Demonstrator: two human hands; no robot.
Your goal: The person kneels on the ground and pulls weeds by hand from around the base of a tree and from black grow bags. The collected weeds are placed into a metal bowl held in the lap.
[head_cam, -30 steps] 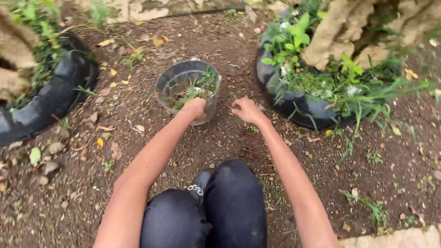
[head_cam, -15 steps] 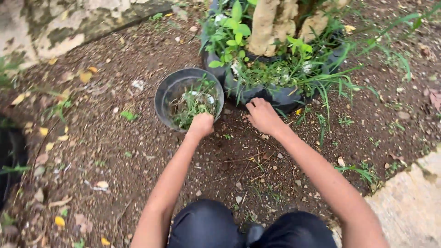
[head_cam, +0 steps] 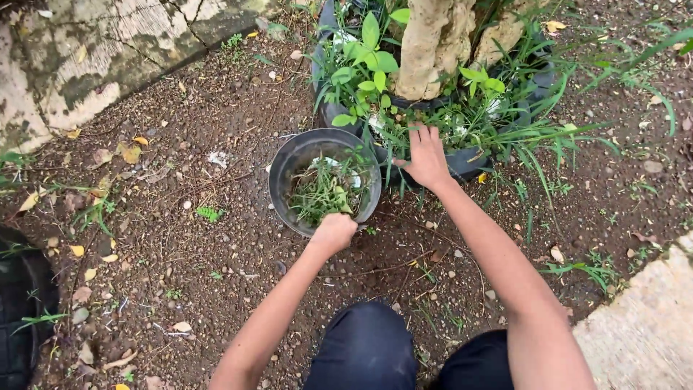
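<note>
Black plastic bucket (head_cam: pixel 285 170) of pulled weeds (head_cam: pixel 325 191): the left hand (head_cam: pixel 333 232) fists around its near rim, while the right hand (head_cam: pixel 426 155) stretches forward, fingers spread over the tyre planter (head_cam: pixel 462 162).

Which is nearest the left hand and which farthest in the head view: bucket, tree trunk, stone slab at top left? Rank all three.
From the left hand:
1. Bucket: touching, the hand is on its near rim.
2. Tree trunk: beyond the bucket, up and right.
3. Stone slab: far upper left.
</note>
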